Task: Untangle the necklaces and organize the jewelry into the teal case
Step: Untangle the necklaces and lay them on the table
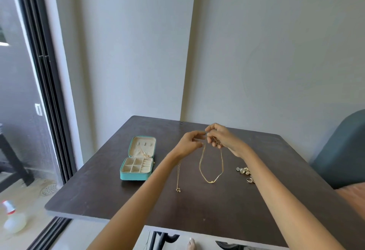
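1. The teal case (pixel 138 160) is laid open on the dark table (pixel 110 194), left of the hands; a thin gold chain (pixel 143 152) is seen in its lid, and the cream compartments look bare.
2. A gold necklace (pixel 210 168) is pinched at its top by the right hand (pixel 223 139) and left hand (pixel 190 143), raised together above the table; its loop hangs down.
3. A second necklace (pixel 178 178) lies under the left forearm, and a cluster of small jewelry (pixel 245 172) beside the right forearm.
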`<action>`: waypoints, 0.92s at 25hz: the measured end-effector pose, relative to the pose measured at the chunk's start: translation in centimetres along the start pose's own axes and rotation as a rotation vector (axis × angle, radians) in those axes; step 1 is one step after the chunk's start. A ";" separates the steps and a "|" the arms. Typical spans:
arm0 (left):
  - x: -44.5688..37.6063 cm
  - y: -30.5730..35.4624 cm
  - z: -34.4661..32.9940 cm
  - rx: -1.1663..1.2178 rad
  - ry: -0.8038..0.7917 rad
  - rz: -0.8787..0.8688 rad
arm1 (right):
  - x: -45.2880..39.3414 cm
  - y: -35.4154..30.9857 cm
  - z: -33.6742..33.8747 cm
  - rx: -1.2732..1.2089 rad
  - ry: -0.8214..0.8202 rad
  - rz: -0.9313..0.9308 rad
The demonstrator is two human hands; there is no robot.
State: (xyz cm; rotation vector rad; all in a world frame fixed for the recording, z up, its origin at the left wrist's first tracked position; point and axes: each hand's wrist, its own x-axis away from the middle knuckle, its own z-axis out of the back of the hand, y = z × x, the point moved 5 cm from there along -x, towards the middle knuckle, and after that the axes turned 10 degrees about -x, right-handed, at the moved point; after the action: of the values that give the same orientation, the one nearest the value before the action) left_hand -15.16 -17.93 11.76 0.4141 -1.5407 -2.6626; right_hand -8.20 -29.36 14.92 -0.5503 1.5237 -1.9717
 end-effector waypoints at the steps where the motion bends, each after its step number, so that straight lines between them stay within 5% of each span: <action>1: 0.2 0.8 0.1 0.080 -0.045 -0.052 | 0.2 -0.2 0.0 -0.011 -0.005 0.018; 7: 0.9 2.6 1.2 0.133 0.019 -0.153 | 2.3 -1.7 0.6 -0.171 -0.061 0.101; 11: 2.6 3.3 1.4 0.220 -0.106 -0.174 | 4.7 -2.8 0.3 -0.226 -0.191 0.115; 23: 4.3 0.4 0.0 0.182 -0.146 0.002 | 4.7 1.7 -0.8 -0.232 -0.276 -0.010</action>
State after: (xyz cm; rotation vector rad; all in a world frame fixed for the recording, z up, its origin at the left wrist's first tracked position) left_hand -19.37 -18.88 11.21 0.2280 -1.8310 -2.6136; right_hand -11.89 -32.19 12.96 -0.8891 1.5807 -1.6543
